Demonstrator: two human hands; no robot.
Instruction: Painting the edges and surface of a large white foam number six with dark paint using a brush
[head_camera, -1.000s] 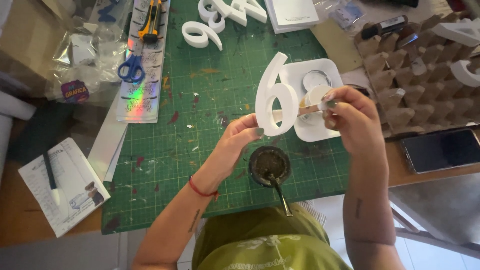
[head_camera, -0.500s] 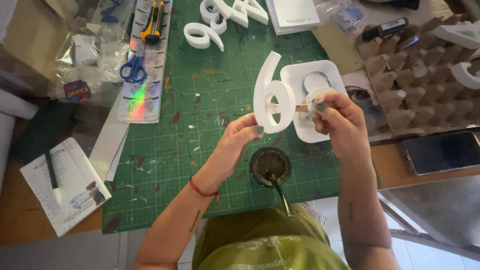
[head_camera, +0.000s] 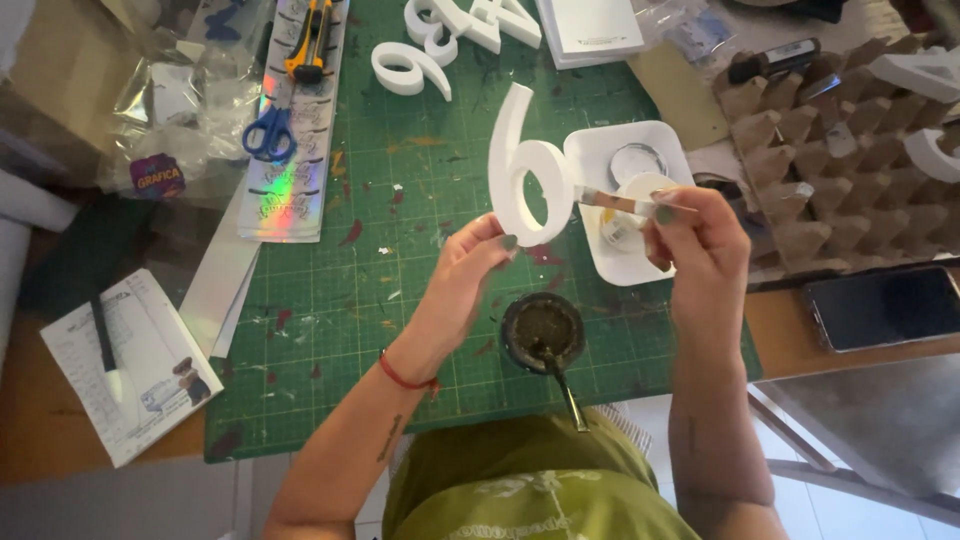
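Observation:
My left hand (head_camera: 470, 275) holds a white foam numeral shaped like a six (head_camera: 527, 165) upright by its lower loop, above the green cutting mat (head_camera: 330, 330). My right hand (head_camera: 700, 250) grips a thin paintbrush (head_camera: 612, 201) whose bristle end touches the numeral's right edge. Just behind the brush sits a white square tray (head_camera: 668, 150) with a small paint jar in it. A dark round cup with a metal straw (head_camera: 543, 335) stands on the mat below my hands.
More white foam shapes (head_camera: 440, 40) lie at the mat's far end. Blue scissors (head_camera: 268, 133) and a yellow utility knife (head_camera: 310, 40) rest on a holographic strip at left. A cardboard egg tray (head_camera: 850, 160) and a dark phone (head_camera: 880, 305) are at right, a notepad (head_camera: 125, 365) at left.
My right hand has slid the brush a little left along the numeral's edge. The left hand has kept the numeral steady, tilting it slightly.

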